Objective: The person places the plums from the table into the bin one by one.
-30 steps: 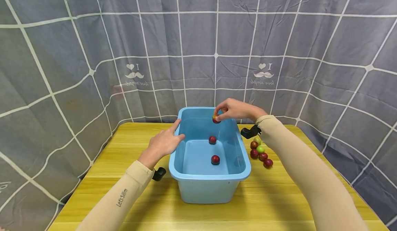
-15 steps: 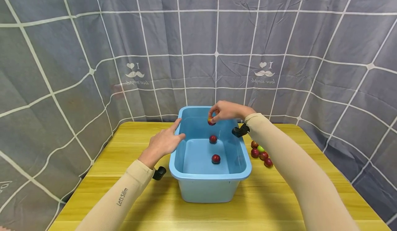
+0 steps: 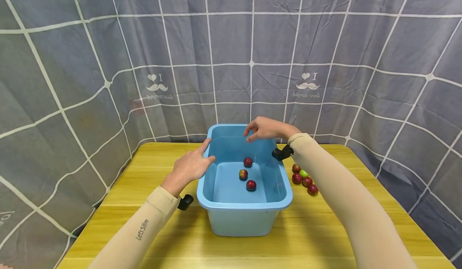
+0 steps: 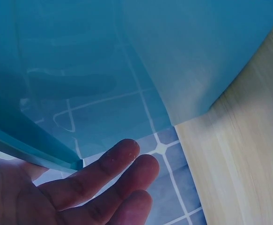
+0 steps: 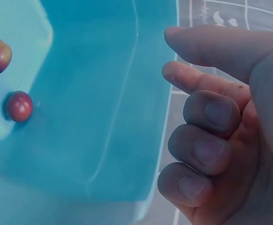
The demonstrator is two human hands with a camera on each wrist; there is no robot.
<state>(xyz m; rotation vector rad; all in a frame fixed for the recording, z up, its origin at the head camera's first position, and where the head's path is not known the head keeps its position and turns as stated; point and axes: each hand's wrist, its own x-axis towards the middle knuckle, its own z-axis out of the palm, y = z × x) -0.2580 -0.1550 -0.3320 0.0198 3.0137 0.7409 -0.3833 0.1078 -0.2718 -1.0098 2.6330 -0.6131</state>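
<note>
A blue plastic basin [image 3: 245, 206] stands on the wooden table with three plums inside. One yellow-red plum [image 3: 243, 174] lies between two dark red plums [image 3: 251, 185]. My right hand [image 3: 265, 128] is over the basin's far right part and holds nothing. In the right wrist view its thumb and index finger are apart, the other fingers curled in, and two plums [image 5: 19, 106] show on the basin floor. At the basin's left rim rests my left hand [image 3: 191, 165], thumb over the edge. Its extended fingers [image 4: 127, 180] are outside the wall in the left wrist view.
Right of the basin, several red plums [image 3: 296, 178] and a green fruit [image 3: 304, 173] lie on the table [image 3: 162, 229], partly screened by the right forearm. A grey curtain [image 3: 231, 40] with white lines hangs behind and at both sides.
My right hand has moved a little left and let go of the yellow-red plum, which now lies on the basin floor. My left hand has stayed at the rim.
</note>
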